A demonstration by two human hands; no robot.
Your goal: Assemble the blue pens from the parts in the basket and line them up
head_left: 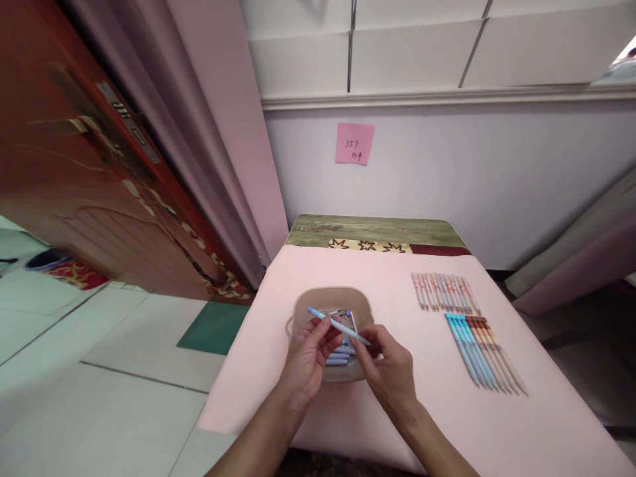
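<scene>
Between both hands I hold a light blue pen (342, 327), tilted with its darker blue end up to the left. My left hand (309, 354) pinches it near its middle. The fingers of my right hand (390, 363) are closed on its lower right end. Below the hands stands a beige plastic basket (332, 296). Inside it lie several blue pens (338, 361) and a few metal-and-blue items too small to name. My hands hide part of the basket's contents and its sides.
On the pink-covered table (397, 424), a row of patterned pens (444, 293) lies at the right. Nearer me is another row of blue and brown-topped pens (484, 354). A pink note (354, 144) is on the wall behind; a red door (99, 165) stands left.
</scene>
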